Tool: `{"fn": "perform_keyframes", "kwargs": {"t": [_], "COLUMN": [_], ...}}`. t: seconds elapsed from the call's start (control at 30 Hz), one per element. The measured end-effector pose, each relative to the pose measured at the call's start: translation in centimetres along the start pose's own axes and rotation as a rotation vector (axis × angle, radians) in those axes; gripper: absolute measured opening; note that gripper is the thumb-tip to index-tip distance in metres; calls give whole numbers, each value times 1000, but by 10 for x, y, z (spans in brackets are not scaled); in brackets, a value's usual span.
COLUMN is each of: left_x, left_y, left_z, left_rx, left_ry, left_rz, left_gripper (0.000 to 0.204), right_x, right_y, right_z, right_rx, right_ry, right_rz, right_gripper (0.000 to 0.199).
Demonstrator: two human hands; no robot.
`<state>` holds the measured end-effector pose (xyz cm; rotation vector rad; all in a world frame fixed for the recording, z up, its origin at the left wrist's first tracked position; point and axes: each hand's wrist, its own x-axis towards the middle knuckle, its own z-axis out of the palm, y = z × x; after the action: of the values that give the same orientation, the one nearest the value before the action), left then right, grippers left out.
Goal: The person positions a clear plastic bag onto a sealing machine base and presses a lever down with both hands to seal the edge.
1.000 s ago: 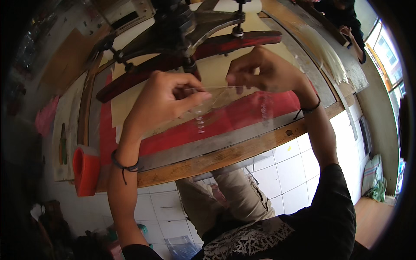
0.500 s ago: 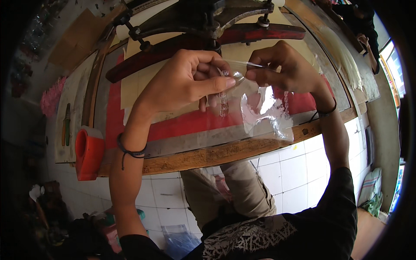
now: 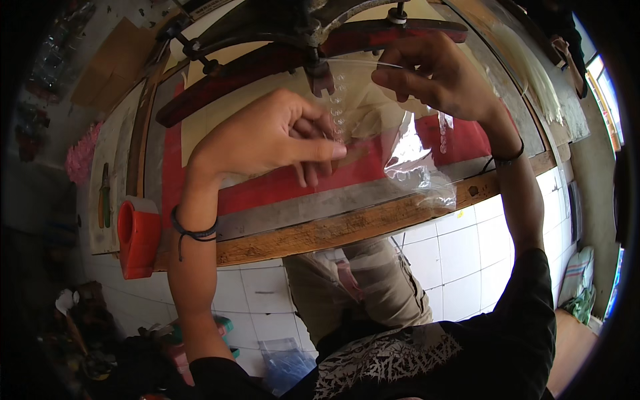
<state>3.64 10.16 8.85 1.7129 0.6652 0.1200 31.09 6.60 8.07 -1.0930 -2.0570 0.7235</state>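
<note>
A clear, glossy plastic sheet [image 3: 407,150] hangs between my hands, with a row of small raised shapes down its left part and another toward its right. My left hand [image 3: 263,137] is closed at the sheet's left side, thumb against curled fingers. Higher up on the right, my right hand [image 3: 440,77] pinches the sheet's upper edge, where a thin pale line runs leftward. The exact grip of the left fingers is partly hidden. Just beyond the sheet stands a dark metal press [image 3: 280,27] with long red-and-black arms [image 3: 223,83].
Under the sheet lies a red mat [image 3: 253,197] with cream board on it, on a wood-edged bench [image 3: 293,233]. An orange tape dispenser [image 3: 139,237] sits at the left corner, near pliers [image 3: 104,193]. Pale strips [image 3: 533,93] lie far right, with another person [image 3: 563,47] beyond.
My right hand has risen, and my left hand has moved slightly left and down. They are farther apart, with the sheet's upper edge stretched out more.
</note>
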Motion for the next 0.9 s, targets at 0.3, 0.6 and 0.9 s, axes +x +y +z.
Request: {"fn": "perform_keyframes", "kwargs": {"t": [0.3,0.6,0.9], "left_x": [2,1,-9], "left_y": [5,4,2], "left_z": [1,3,-17], "left_rx": [-57,-34,110], "left_ry": [234,63,-289], "left_rz": [114,5,-343], "left_gripper": [25,29,34], "right_x": [1,0,-3], "right_y": [-4,0,6], "right_z": [-1,0,-21], "right_rx": [-73,-43,-123], "right_ry": [-123,-36,-298], "right_rz": [17,-20,88], "right_gripper": [21,22,16]}}
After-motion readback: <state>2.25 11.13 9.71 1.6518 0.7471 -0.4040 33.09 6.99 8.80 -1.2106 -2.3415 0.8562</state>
